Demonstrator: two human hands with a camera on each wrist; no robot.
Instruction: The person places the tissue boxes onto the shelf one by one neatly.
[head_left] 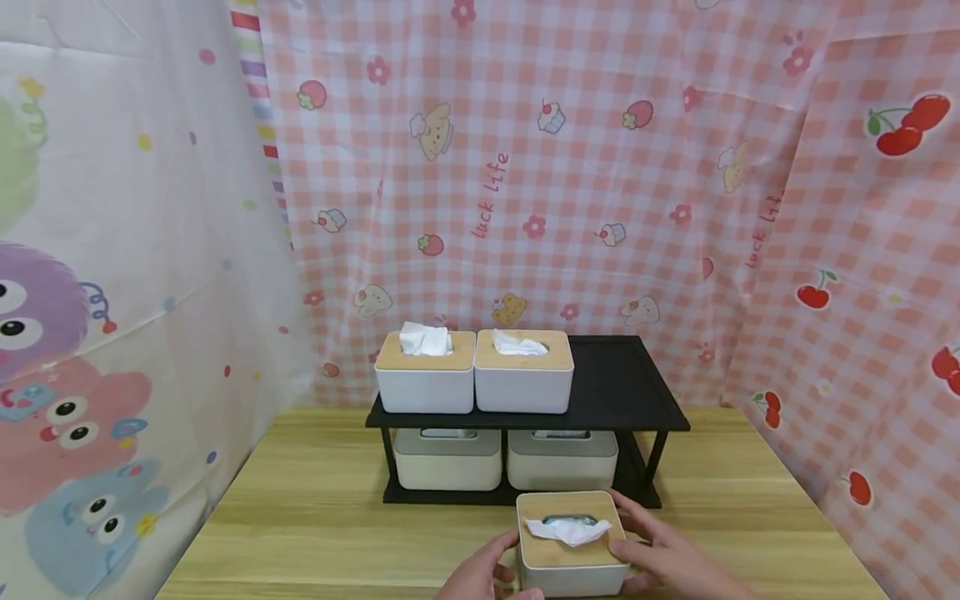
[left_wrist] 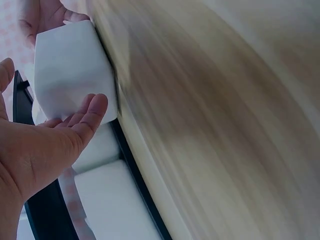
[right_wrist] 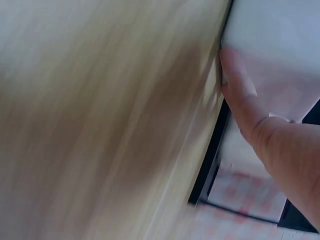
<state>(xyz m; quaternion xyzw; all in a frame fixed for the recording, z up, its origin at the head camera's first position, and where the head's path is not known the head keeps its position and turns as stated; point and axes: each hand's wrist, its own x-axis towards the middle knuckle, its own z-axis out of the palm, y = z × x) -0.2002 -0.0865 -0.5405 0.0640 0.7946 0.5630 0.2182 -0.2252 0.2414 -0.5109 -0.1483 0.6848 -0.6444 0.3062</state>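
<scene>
A white tissue box (head_left: 573,550) with a wood-coloured lid and a tissue poking out of its slot is in front of the black rack, between both hands. My left hand (head_left: 483,575) holds it at its left side, with fingertips against the near face. In the left wrist view the left hand's fingers (left_wrist: 90,115) lie on the white wall of the box (left_wrist: 70,60). My right hand (head_left: 660,550) grips the right side, its thumb at the lid's edge and a finger at the far corner. Whether the base touches the table cannot be told.
The two-level black rack (head_left: 615,375) stands at the back. Two wood-lidded tissue boxes, left (head_left: 424,387) and middle (head_left: 522,387), sit on its upper shelf. Two grey-lidded ones, left (head_left: 448,467) and right (head_left: 562,467), are underneath. Printed curtains (head_left: 540,183) enclose the wooden table (head_left: 322,517).
</scene>
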